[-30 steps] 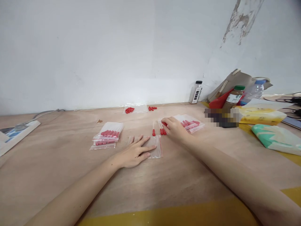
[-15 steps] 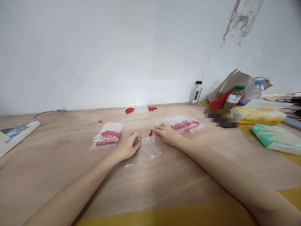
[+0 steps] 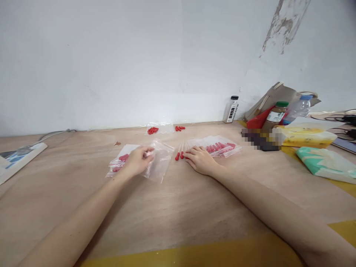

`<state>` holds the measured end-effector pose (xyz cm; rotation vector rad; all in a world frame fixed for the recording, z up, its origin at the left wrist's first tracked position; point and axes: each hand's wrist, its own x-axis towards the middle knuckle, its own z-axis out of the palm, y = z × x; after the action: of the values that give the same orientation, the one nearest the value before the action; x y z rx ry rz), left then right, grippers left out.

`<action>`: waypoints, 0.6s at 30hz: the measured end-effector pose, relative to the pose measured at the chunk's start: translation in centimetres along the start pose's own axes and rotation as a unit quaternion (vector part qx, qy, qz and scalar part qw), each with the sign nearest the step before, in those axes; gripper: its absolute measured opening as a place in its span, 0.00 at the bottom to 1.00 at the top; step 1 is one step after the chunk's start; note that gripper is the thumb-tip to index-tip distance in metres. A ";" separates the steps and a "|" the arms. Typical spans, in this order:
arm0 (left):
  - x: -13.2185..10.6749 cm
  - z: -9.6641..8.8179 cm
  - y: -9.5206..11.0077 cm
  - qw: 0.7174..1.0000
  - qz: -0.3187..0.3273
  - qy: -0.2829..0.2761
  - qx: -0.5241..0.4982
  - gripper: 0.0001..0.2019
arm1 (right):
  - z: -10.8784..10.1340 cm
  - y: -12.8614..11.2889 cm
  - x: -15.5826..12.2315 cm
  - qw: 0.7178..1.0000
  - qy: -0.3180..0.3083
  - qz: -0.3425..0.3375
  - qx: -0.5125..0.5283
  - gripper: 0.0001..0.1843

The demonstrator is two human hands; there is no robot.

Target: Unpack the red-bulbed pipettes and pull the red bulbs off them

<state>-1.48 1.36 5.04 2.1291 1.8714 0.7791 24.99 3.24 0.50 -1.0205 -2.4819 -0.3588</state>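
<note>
Head view: our left fingers pinch a bag; droppers point away, left of our nearer right fingers, grip unclear.

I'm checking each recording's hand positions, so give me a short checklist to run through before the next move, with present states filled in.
1. Left hand has the clear bag: ok, it is pinched in the fingers.
2. Clear bag free of red bulbs: ok, none shows inside.
3. Bag's mouth open: cannot tell, the film is too crumpled.
4. Right hand at the loose droppers: ok, fingertips beside them.
5. All loose droppers in plain sight: cannot tell, the fingers may cover some.
6. Left stack of bags fully visible: not ok, the left hand partly hides it.
</note>
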 end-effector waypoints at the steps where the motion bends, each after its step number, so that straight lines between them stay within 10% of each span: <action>1: 0.5 -0.5 -0.7 0.999 0.001 0.030 0.039 0.20 | 0.1 0.0 0.0 1.000 0.002 0.001 0.003 0.14; 6: 2.3 -2.4 -4.4 0.986 -0.048 0.046 0.156 0.26 | 0.4 -0.1 0.0 1.000 0.013 0.003 0.010 0.13; 18: 2.7 -5.0 -7.7 0.974 -0.218 0.003 0.058 0.24 | 0.2 -0.3 -0.1 1.000 0.012 0.016 0.019 0.12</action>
<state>-10.44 4.40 6.23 1.6713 2.3179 0.5871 24.75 3.04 0.26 -1.0334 -2.4391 -0.3112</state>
